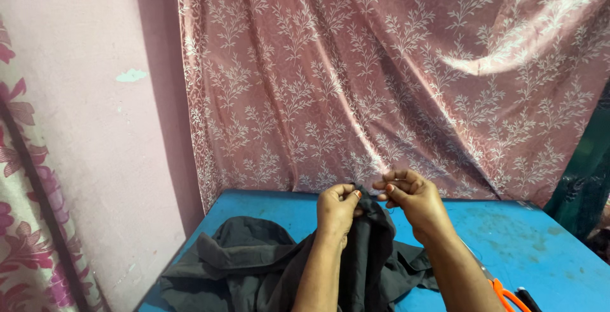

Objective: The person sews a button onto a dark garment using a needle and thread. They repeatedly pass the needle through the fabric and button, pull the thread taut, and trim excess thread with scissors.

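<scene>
Both forearms rise from the bottom edge, and beneath them a crumpled dark grey cloth garment (254, 261) spreads over the blue painted table (540, 248). Its upper edge is lifted between the hands. The left hand (337, 207) pinches that raised fold with closed fingers, thumb against forefinger. The right hand (413, 197), just beside it, is curled shut, its fingertips (389, 188) nipping what looks like a fine thread near the cloth. Orange-handled scissors (508, 296) lie below the right wrist. Behind both hands hangs a pink leaf-patterned curtain (394, 70).
</scene>
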